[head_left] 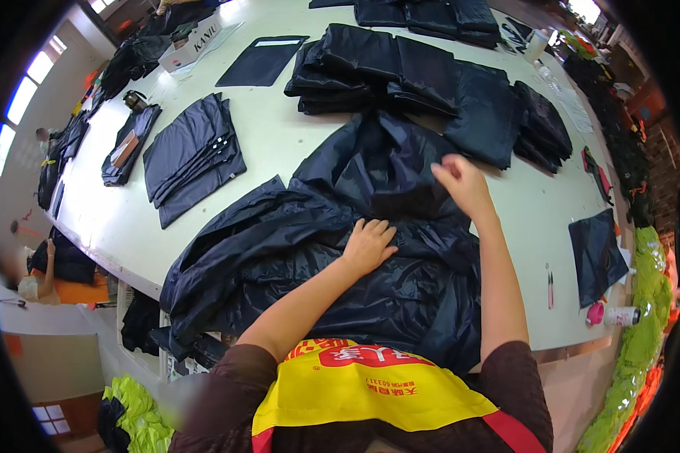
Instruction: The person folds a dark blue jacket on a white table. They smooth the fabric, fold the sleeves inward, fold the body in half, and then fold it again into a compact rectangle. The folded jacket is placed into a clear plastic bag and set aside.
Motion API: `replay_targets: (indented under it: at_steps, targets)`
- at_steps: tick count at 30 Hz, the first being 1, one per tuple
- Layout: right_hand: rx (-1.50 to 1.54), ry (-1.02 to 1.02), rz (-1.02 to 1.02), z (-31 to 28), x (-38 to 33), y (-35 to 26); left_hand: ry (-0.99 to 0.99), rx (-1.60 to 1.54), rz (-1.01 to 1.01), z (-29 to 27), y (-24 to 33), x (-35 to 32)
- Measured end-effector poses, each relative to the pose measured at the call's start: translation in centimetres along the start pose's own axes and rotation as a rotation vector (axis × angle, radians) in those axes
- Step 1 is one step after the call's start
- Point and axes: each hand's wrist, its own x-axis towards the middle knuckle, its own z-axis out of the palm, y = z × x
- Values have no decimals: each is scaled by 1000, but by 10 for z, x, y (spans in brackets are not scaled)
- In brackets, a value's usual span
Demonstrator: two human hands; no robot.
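White worktop [295, 143] carries the dark navy garment [317, 249] spread at its near edge, left hand [369, 245] flat with fingers open, right hand [461, 181] fingers pinching fabric; slippery cloth may likely slide off the edge.

Both your bare forearms come up from the lower edge, out of dark brown sleeves that end near the elbows. Your left hand [368, 245] lies palm down and flat, fingers together and pointing away from you, the wrist straight and the forearm angled in from the lower left. Your right hand [461, 183] reaches further out, raised above the left, fingers curled in a loose pinch. Your right forearm runs almost straight ahead. The two hands are apart, not touching.
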Motion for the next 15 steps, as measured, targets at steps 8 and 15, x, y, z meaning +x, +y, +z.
replay_targets:
  at_steps: [8,15]
  targets:
    - [-153,14,79,110,114,32,25,108,-45,10,-32,34]
    - [-31,321,-1019,90,-62,-57,224,-327,34,51,-110,47]
